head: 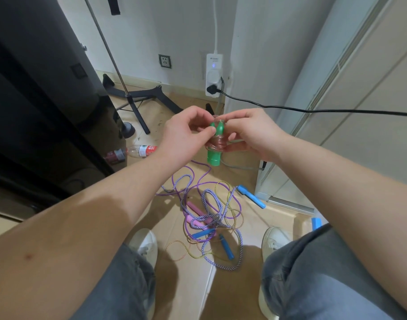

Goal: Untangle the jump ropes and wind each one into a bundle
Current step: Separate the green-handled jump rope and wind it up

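Observation:
I hold a jump rope with green handles up in front of me, its reddish clear cord wound round the two handles. My left hand pinches the handles near their top. My right hand grips the bundle from the right, its fingers curled at the coil and the cord's end. On the floor between my feet lies a tangle of ropes: a purple cord, a blue-and-white striped cord and a yellowish cord, with pink handles and blue handles among them.
A plastic bottle lies on the floor at the left, near a black cabinet. A tripod stand is behind it. A black cable runs from a wall power strip. White cupboards stand at the right. My shoes flank the tangle.

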Demonstrator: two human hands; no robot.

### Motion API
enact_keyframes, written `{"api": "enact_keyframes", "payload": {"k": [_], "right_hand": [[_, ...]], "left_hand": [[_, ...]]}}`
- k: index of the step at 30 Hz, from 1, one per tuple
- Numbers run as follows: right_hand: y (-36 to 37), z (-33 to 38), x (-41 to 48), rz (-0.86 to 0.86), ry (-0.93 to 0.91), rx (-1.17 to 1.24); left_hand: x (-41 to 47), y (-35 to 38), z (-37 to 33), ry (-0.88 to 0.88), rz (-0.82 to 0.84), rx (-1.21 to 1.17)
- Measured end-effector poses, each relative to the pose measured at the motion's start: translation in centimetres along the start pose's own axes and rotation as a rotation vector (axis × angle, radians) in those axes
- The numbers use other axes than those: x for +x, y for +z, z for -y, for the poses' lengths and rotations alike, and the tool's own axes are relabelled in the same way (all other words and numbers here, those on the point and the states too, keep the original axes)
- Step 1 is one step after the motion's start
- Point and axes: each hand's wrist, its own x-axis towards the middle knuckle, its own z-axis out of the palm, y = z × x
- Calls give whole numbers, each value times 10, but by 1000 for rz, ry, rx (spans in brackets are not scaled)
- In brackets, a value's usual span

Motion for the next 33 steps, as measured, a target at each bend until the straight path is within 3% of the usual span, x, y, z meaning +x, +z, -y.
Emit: {"api": "enact_keyframes", "payload": {"k": [13,20,26,33], "right_hand": [[-4,0,-3,20,-110,-26],[-7,-3,-5,107,-152,-416],[-8,1,-3,40,-125,-553],[-7,9,-7,28,-178,-686]], "left_hand": [[3,2,0,-14,-42,19],[1,-3,6,82,38,199],[4,-9,8,137,168,228],[3,-9,-4,-45,110,27]]}}
